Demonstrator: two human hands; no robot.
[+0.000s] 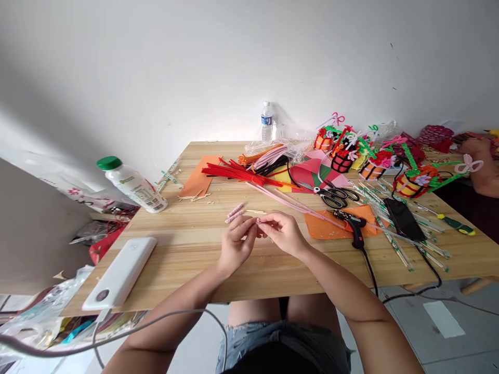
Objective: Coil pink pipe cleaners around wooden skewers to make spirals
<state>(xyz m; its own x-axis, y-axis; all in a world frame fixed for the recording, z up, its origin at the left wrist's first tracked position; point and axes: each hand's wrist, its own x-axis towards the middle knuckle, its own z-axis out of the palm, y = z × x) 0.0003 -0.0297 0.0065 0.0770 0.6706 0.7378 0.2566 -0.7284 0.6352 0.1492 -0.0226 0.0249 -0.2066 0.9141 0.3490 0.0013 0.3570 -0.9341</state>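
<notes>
My left hand and my right hand meet over the middle of the wooden table. Both pinch one end of a long pink pipe cleaner that runs back and to the left, toward the pile of stems. The fingertips almost touch. Two short coiled pink pieces lie on the table just beyond my left hand, beside a thin wooden stick.
Black scissors, a black glue gun on orange paper, a phone, red and mixed pipe cleaners, finished flower baskets, a water bottle, a white green-capped bottle, a white power bank. Another person's arm rests far right.
</notes>
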